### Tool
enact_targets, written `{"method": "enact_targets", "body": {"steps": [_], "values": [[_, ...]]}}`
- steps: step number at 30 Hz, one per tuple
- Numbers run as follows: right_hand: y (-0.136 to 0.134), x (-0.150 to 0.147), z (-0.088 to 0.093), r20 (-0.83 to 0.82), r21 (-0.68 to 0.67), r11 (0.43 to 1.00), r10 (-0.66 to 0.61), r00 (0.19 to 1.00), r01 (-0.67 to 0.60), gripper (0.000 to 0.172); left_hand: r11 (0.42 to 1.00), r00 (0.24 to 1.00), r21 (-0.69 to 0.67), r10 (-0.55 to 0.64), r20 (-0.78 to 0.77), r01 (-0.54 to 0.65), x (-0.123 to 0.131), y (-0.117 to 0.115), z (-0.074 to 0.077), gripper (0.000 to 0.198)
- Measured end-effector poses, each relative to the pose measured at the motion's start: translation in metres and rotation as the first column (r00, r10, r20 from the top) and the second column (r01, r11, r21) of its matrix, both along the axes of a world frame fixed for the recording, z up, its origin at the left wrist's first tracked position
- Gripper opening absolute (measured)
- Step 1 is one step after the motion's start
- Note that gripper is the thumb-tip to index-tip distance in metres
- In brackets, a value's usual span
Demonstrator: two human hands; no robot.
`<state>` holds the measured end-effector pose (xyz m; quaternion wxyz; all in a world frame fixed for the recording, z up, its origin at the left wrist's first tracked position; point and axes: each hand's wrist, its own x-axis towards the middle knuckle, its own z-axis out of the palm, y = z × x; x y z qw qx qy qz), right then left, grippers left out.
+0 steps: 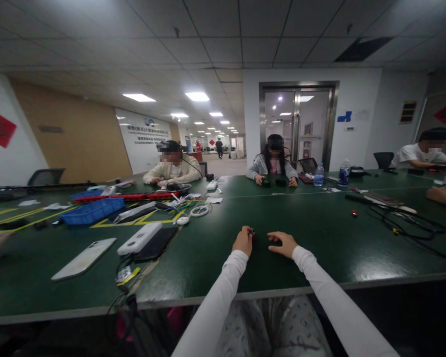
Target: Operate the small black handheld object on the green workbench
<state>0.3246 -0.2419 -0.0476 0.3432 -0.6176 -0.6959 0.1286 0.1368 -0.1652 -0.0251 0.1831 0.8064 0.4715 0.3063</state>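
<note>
white-sleeved left hand (242,242), dark object (251,231) at fingertips (247,229)

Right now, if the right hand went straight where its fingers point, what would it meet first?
Probably the left hand or the small object at its fingertips; depth leaves which one unclear.

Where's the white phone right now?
In the head view, the white phone lies on the green table, well left of the left hand, beside a white device.

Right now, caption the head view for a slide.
Left hand holds a small object; right hand open alongside, over a green table.
</note>
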Motion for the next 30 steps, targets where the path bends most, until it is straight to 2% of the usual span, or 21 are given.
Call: {"method": "enact_targets", "body": {"steps": [3,7,10,13,18,24,30], "values": [[-0.001,0.001,-0.001,-0.006,-0.011,1.0,0.01,1.0,-0.01,0.05,0.986,0.985,0.016,0.164,-0.051,-0.164,-0.04,0.021,0.008,0.021],[-0.003,0.0,-0.001,-0.01,-0.027,0.999,0.019,1.0,-0.019,0.048,0.906,0.9,0.063,0.423,-0.108,-0.418,-0.106,0.048,0.02,0.022],[-0.004,-0.001,0.0,-0.016,-0.038,0.999,0.018,1.0,-0.019,0.047,0.843,0.831,0.079,0.538,-0.144,-0.532,-0.149,0.06,0.029,0.023],[-0.005,-0.001,0.0,-0.018,-0.043,0.999,0.023,1.0,-0.024,0.047,0.807,0.793,0.092,0.591,-0.15,-0.584,-0.175,0.064,0.033,0.024],[-0.005,0.0,-0.001,-0.013,-0.05,0.998,0.023,1.0,-0.024,0.045,0.792,0.776,0.098,0.611,-0.156,-0.603,-0.182,0.062,0.035,0.027],[-0.006,0.0,-0.001,-0.017,-0.033,0.999,0.027,1.0,-0.027,0.044,0.724,0.708,0.182,0.69,-0.154,-0.666,-0.182,0.06,0.031,0.026],[-0.006,-0.001,-0.002,-0.017,-0.023,1.0,0.019,1.0,-0.02,0.043,0.717,0.695,0.198,0.697,-0.179,-0.668,-0.181,0.058,0.032,0.025]]}}
